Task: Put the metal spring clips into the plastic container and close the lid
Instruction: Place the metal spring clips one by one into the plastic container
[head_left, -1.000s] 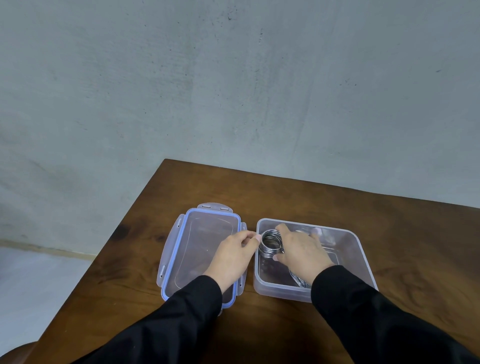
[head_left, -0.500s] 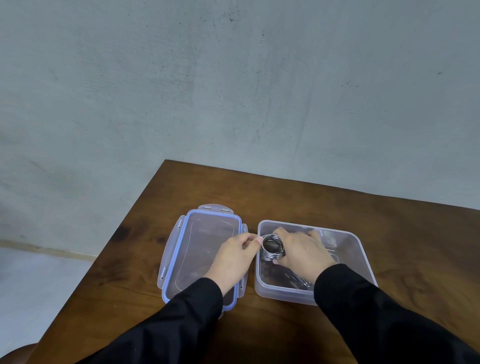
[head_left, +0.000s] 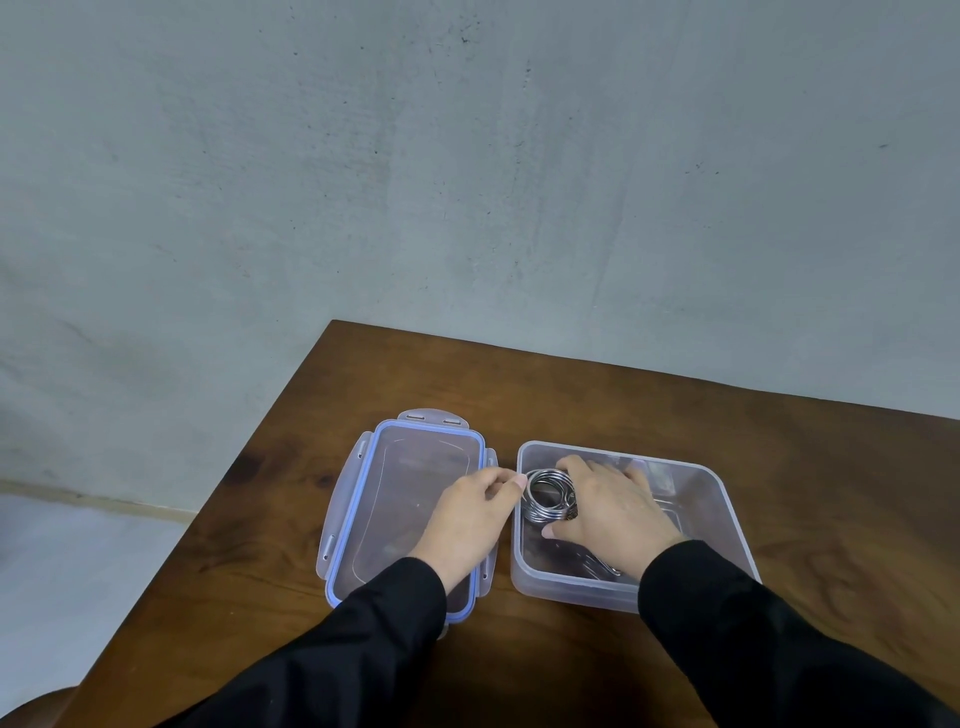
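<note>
A clear plastic container (head_left: 727, 519) stands open on the brown wooden table (head_left: 675, 405). Inside it, at the left end, my right hand (head_left: 608, 509) is closed around a bundle of metal spring clips (head_left: 548, 493), whose round coils face the container's left wall. More wire parts (head_left: 597, 564) show under my right wrist. My left hand (head_left: 467, 519) reaches over from the left, its fingertips touching the container's left rim beside the coils. The lid (head_left: 384, 493), clear with a blue seal, lies upside down just left of the container, partly under my left hand.
The table's left edge (head_left: 218, 514) runs diagonally close to the lid, with pale floor (head_left: 67, 571) beyond. A grey wall (head_left: 467, 182) stands behind the table's far edge. Bare wood lies right of the container.
My right hand and the clips have sunk slightly lower into the container. My left hand stays at the left rim.
</note>
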